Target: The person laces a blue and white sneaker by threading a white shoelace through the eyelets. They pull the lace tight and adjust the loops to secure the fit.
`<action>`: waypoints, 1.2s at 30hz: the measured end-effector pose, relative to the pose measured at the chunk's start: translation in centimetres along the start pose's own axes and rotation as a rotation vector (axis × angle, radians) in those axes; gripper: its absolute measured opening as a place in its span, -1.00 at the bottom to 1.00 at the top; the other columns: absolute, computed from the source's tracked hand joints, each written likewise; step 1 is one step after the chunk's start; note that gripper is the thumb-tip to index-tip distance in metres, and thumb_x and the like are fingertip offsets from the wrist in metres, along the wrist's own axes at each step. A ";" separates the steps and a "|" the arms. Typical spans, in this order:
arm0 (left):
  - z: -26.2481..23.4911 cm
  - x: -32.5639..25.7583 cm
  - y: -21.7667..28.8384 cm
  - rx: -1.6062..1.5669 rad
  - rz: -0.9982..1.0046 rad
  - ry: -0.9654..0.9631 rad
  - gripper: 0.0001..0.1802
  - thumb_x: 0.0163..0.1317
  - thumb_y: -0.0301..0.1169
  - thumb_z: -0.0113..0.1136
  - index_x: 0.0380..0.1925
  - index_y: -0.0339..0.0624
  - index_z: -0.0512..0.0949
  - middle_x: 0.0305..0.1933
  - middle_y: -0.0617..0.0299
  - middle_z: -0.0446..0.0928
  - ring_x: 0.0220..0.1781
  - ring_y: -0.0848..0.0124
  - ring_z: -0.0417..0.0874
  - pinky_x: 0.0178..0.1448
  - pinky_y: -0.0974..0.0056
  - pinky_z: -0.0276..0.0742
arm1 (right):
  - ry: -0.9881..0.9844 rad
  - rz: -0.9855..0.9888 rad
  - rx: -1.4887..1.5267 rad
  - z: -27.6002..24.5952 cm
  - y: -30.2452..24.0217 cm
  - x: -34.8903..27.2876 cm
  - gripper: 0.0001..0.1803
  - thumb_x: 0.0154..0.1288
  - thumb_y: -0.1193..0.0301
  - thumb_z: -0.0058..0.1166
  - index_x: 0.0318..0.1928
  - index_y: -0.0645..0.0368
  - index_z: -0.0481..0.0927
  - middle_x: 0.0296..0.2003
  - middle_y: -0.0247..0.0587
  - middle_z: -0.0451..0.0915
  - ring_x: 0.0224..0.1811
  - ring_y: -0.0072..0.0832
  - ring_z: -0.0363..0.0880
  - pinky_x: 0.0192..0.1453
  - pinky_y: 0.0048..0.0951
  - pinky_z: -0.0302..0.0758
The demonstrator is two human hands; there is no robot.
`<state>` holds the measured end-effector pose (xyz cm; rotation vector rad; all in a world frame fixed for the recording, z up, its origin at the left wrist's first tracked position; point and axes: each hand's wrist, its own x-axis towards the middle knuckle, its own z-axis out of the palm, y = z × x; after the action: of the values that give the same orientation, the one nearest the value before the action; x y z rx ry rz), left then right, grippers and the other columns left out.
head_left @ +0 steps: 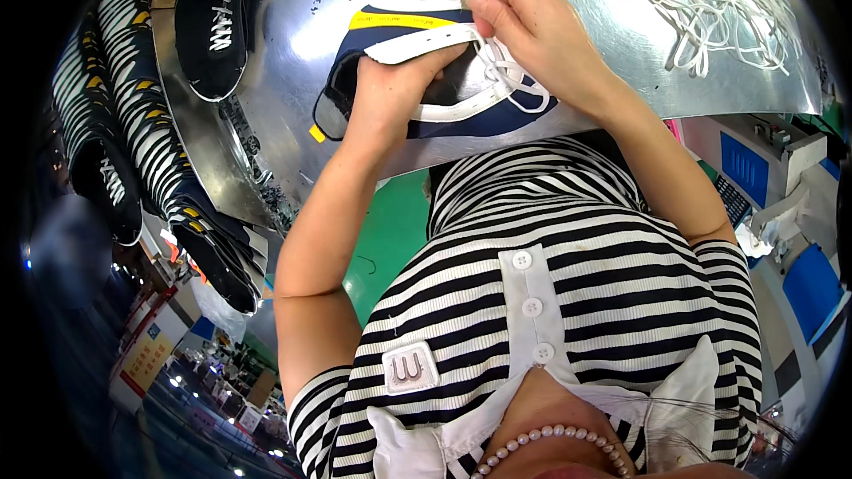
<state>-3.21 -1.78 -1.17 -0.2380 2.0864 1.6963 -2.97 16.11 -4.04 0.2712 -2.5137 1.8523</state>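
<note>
A navy shoe upper (484, 122) with white eyelet strips and a yellow stripe lies on its side at the metal table's near edge, its heel to the left. My left hand (395, 93) reaches into its opening and holds it from inside; most of the fingers are hidden under the upper eyelet strip. My right hand (541, 31) is above the toe end, thumb and forefinger pinched at the outer side of that strip on what looks like the tip of a white shoelace (508, 80). Loops of this lace hang over the opening, below the right hand.
Many loose white shoelaces (701, 0) spread over the back right of the metal table (293, 0). A dark laced upper (213, 27) rests at the back left. Long rows of stacked uppers (151, 80) stand along the left side. Dark scraps dot the tabletop.
</note>
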 end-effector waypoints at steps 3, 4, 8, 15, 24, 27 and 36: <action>-1.7 -0.9 1.4 -0.072 -0.189 -0.278 -0.82 0.12 -0.40 0.38 -0.29 -0.19 0.63 -0.39 0.38 0.52 -0.39 0.61 0.40 -0.32 0.44 0.28 | 0.066 0.033 -0.185 0.7 1.5 0.7 -0.77 0.43 0.36 0.00 -0.02 0.21 0.49 -0.45 -0.16 0.61 -0.42 -0.31 0.57 -0.26 -0.35 0.49; -3.0 -1.5 2.0 -0.130 -0.259 -0.405 -0.84 0.13 -0.39 0.36 -0.31 -0.18 0.62 -0.38 0.37 0.52 -0.39 0.61 0.38 -0.31 0.43 0.27 | 0.104 0.031 -0.235 1.0 1.9 0.9 -0.77 0.43 0.33 0.01 -0.06 0.23 0.47 -0.47 -0.04 0.61 -0.41 -0.14 0.64 -0.21 -0.24 0.55; -9.1 -7.7 5.8 -0.867 0.151 -0.174 -0.64 0.01 -0.58 0.17 -0.12 -0.32 0.51 -0.35 0.20 0.46 -0.43 0.46 0.43 -0.29 0.37 0.39 | 0.097 0.198 -0.146 -0.4 0.2 0.6 -0.76 0.47 0.31 -0.10 -0.06 0.22 0.47 -0.45 0.08 0.61 -0.35 0.02 0.62 -0.21 -0.11 0.51; -8.4 -11.0 5.1 -0.623 0.519 0.216 -0.79 0.05 -0.65 0.26 -0.27 -0.27 0.56 -0.21 0.15 0.56 -0.23 0.44 0.54 -0.16 0.40 0.49 | 0.132 0.202 0.003 0.1 0.8 1.0 -0.78 0.46 0.35 -0.09 -0.11 0.25 0.52 -0.52 -0.07 0.58 -0.45 -0.25 0.59 -0.26 -0.30 0.48; 0.6 -7.5 -1.4 0.679 0.621 0.201 -0.91 0.14 -0.55 0.30 -0.35 -0.29 0.59 0.02 0.04 0.57 0.06 0.27 0.53 0.13 0.26 0.43 | 0.016 -0.035 0.179 0.0 0.7 -0.3 -0.70 0.35 0.50 0.07 0.08 0.18 0.52 -0.33 -0.31 0.66 -0.40 -0.61 0.52 -0.29 -0.56 0.44; 0.5 -7.1 -1.6 0.624 0.625 0.192 -0.90 0.15 -0.53 0.29 -0.36 -0.31 0.57 0.03 0.01 0.59 0.02 0.27 0.55 0.15 0.24 0.42 | -0.057 -0.121 -0.178 -0.8 -1.4 -1.0 -0.62 0.25 0.52 0.19 0.09 0.12 0.52 -0.23 -0.15 0.70 -0.26 -0.38 0.68 -0.20 -0.46 0.55; 0.3 -6.1 -2.0 0.544 0.621 0.177 -0.89 0.09 -0.49 0.29 -0.43 -0.24 0.54 -0.09 0.11 0.65 -0.07 0.14 0.58 0.05 0.15 0.47 | -0.110 -0.003 -0.289 -1.2 -2.5 -0.6 -0.63 0.18 0.50 0.24 0.03 0.13 0.55 -0.36 -0.27 0.65 -0.34 -0.52 0.60 -0.20 -0.53 0.50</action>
<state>3.06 -2.76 -0.31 0.4924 2.8597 1.3388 -2.11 16.59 -1.37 0.3790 -2.8052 1.4827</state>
